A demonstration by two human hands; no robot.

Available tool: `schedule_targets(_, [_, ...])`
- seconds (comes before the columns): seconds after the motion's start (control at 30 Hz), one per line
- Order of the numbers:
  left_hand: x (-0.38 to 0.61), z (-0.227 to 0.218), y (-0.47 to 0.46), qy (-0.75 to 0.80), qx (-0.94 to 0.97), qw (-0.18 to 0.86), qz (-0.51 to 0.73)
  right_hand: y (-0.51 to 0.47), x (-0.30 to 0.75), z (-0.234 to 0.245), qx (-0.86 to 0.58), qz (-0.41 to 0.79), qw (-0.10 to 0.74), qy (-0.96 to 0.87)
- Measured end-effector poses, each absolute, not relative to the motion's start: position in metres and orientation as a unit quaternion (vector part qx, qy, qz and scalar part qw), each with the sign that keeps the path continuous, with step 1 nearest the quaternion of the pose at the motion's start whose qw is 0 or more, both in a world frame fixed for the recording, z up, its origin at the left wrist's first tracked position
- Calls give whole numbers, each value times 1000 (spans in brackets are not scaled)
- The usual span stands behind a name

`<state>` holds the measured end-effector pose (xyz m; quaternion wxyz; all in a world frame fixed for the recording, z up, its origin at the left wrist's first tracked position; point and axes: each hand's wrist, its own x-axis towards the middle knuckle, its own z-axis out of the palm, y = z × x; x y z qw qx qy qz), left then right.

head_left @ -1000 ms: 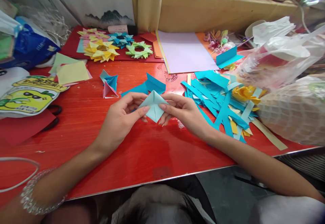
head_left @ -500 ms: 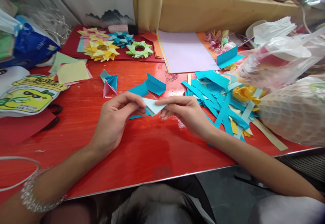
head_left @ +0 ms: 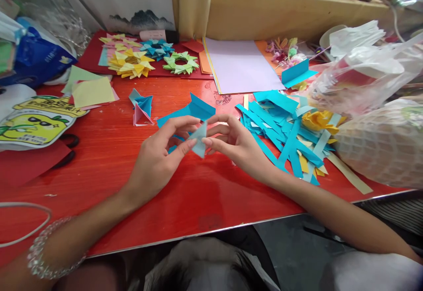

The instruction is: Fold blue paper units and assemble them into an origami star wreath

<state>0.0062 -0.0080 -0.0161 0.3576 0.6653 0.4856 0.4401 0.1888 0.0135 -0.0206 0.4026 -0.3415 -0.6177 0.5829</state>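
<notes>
A small light-blue folded paper piece (head_left: 199, 143) is held up over the red table (head_left: 185, 211). My left hand (head_left: 161, 154) pinches its left side between thumb and fingers. On its right side, the thumb and fingers of my right hand (head_left: 239, 150) grip it too. Just behind my hands lies a creased blue paper (head_left: 202, 107), partly covered by my fingers. To the left of it stand small folded pieces in blue and pink (head_left: 143, 108).
Blue and yellow paper strips (head_left: 284, 132) are heaped at right, beside a net-wrapped bundle (head_left: 380, 145). Folded paper rings (head_left: 131, 64) and a lilac sheet (head_left: 246, 66) lie at the back. Square papers (head_left: 93, 92) and a lemon-printed package (head_left: 39, 121) sit at left.
The light-blue folded paper has been turned from lying sideways to pointing up and down. Both hands have shifted their fingers around it and still hold it.
</notes>
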Motion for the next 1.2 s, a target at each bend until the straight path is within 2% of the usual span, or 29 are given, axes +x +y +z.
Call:
schedule_targets(0.2, [6,-17,-9,495,673,349,425,13,188,-19,-329,619,377,-605])
schedule_targets(0.37, [5,-14,-3,524,640,395,399,14,187,-14,-354,656,371,-553])
schedule_targets(0.5, [4,-13,-7,536,670,331,392,14,187,-13,-337,648,342,-591])
schedule_targets(0.63, [5,-14,-9,525,700,299,381,11,187,-15,-339,638,368,-586])
schedule_targets(0.83, [9,-14,-9,520,685,358,364,11,185,-21,-329,674,387,-536])
schedule_targets(1.2, [8,-16,-13,510,658,413,370,13,186,-22,-348,651,405,-539])
